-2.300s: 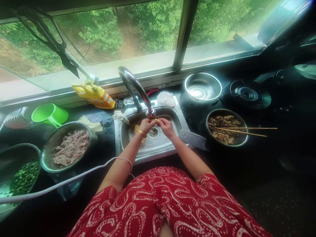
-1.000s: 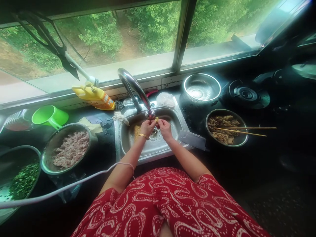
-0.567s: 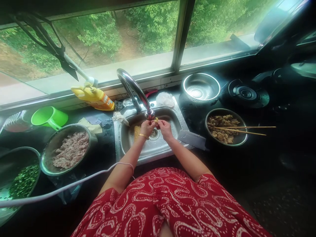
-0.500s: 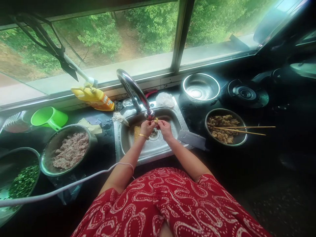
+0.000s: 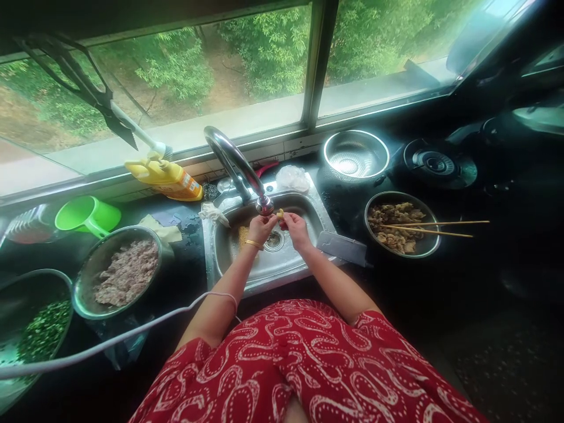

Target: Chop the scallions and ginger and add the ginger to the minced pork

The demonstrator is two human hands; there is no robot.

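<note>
Over the sink (image 5: 308, 255), just below the faucet (image 5: 240, 161), my two hands meet at a small yellowish piece (image 5: 280, 214) that looks like ginger. My left hand (image 5: 261, 229) pinches its left side, and a gold bangle circles that wrist. On the other side, the fingers of my right hand (image 5: 296, 229) are closed on the same piece. A yellow-brown spongy thing (image 5: 243, 235) lies in the basin, partly covered by my left hand. The drain (image 5: 274, 241) shows between my wrists. A cleaver (image 5: 343, 248) rests at the sink's right edge.
Left stand a bowl of minced meat (image 5: 127, 273), a bowl of chopped greens (image 5: 44, 329), a green cup (image 5: 83, 214) and a yellow bottle (image 5: 176, 182). Right are a colander (image 5: 356, 155), a bowl of cooked food (image 5: 396, 226) with chopsticks, and a stove burner (image 5: 436, 163). A white cable (image 5: 145, 323) crosses my left arm.
The view has shifted slightly. Both hands stay under the faucet, still pinching the yellowish piece, with only a small shift of the fingers.
</note>
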